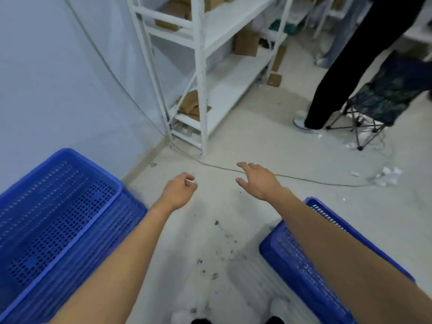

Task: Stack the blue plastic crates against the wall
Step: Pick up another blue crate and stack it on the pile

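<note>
A blue perforated plastic crate [70,195] stands at the lower left against the pale wall [58,78]; its ribbed side looks like nested crates beneath it. A second blue crate [292,260] lies on the floor at the lower right, partly hidden under my right forearm. My left hand [180,191] hovers over the bare floor between the crates, fingers loosely curled, holding nothing. My right hand [258,180] is stretched forward beside it, fingers spread, empty. Neither hand touches a crate.
A white metal shelving rack [201,66] with cardboard boxes stands ahead at the wall. A cable [304,180] runs across the floor. A person's legs [332,73] and a folding stool [374,108] are at the right. Paper scraps [385,176] lie on the floor.
</note>
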Available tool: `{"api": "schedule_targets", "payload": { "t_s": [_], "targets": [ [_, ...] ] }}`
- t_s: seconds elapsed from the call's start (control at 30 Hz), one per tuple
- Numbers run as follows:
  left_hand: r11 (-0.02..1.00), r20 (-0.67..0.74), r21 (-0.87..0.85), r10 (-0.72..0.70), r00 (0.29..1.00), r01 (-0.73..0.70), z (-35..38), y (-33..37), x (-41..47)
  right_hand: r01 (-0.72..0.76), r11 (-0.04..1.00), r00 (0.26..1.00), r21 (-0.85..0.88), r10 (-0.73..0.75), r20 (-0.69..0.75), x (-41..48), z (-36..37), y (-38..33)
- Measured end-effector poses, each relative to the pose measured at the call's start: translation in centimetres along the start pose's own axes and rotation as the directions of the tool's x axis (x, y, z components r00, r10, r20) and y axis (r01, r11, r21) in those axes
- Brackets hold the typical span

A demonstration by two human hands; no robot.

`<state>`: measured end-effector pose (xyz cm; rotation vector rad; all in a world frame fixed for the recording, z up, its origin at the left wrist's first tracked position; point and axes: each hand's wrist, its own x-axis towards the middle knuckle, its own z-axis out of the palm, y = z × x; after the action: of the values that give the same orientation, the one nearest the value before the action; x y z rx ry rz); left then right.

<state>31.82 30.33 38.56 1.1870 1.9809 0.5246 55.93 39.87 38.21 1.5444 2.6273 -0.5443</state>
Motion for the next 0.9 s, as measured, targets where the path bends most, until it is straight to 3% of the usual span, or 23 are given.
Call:
{"api": "schedule_targets", "payload": {
  "t_s": [0.43,0.67,0.8,0.9],
  "targets": [
    [0.992,0.319,0.119,0.006,0.948,-0.046,32.5,18.7,-3.3,-0.376,0.908,0.926,0.185,0.364,0.099,-20.6,2.9,35.5],
    [0.975,0.473,0.213,-0.043,0.88,-0.067,47.3,20.8,-4.0,-0.537,0.821,0.841,0.193,0.504,0.199,-28.5,8.6,47.6],
    [0.981,0.49,0.189,-0.132,0.861,0.043,53.5,18.2,-3.1,-0.579,0.794,0.812,0.184,0.543,0.214,-30.1,12.8,51.7],
    [0.955,0.492,0.06,-0.282,0.824,0.291,58.6,15.1,-2.6,-0.61,0.77,0.789,0.186,0.57,0.228,-30.7,17.4,54.7]
  ]
}}
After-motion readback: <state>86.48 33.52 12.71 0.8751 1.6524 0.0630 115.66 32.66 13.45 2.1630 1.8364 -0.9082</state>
